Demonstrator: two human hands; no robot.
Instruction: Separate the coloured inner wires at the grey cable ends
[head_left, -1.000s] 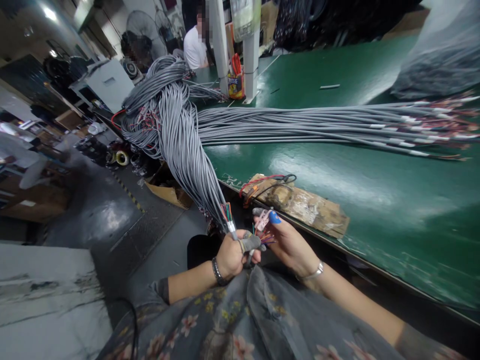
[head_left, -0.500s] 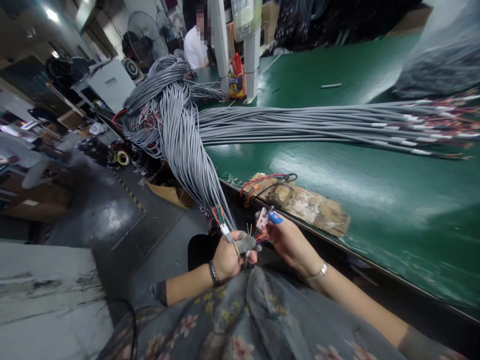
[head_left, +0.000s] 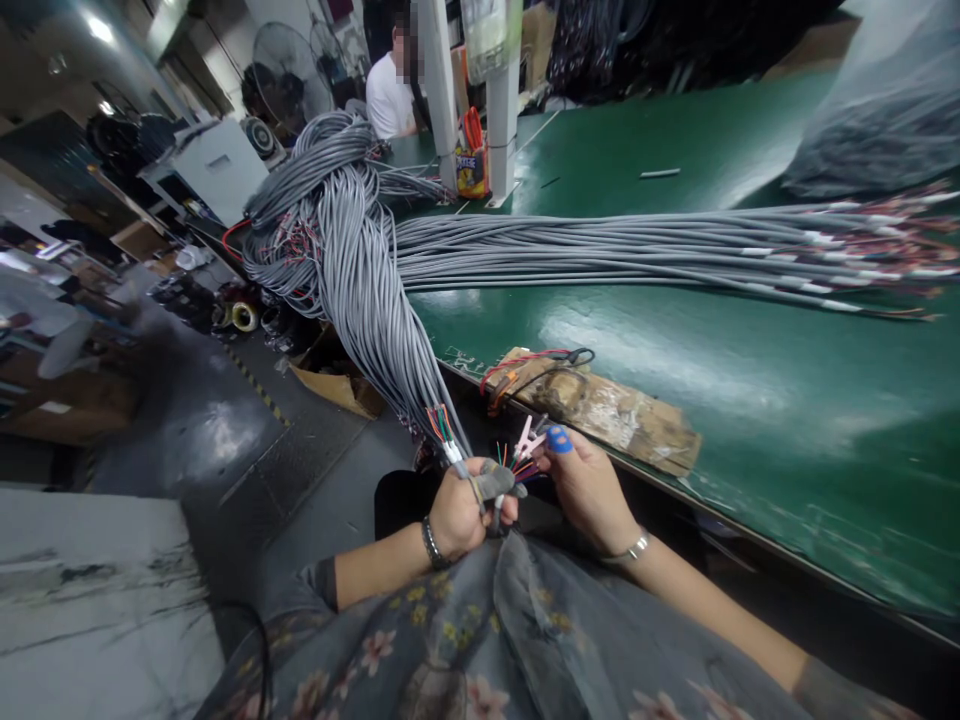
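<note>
My left hand [head_left: 461,512] is closed around the end of a grey cable [head_left: 489,484], with a grey finger cot on one fingertip. Short coloured wires [head_left: 517,464] fan out of that cable end. My right hand [head_left: 586,483], a blue cot on its fingertip, pinches a small pink tool [head_left: 527,440] at those wire ends. Both hands sit over my lap, just below the table edge. A thick bundle of grey cables [head_left: 360,270] hangs off the green table [head_left: 675,340] down to my left hand.
More grey cables [head_left: 637,255] lie across the table toward the right. A taped cardboard block [head_left: 600,405] with red and black leads sits at the near edge. A person in a white shirt [head_left: 390,90] sits beyond. A cardboard box [head_left: 337,385] stands on the floor.
My right hand has shifted slightly right and up, and the pink tool has turned at the wire ends. My left hand stays clenched on the cable.
</note>
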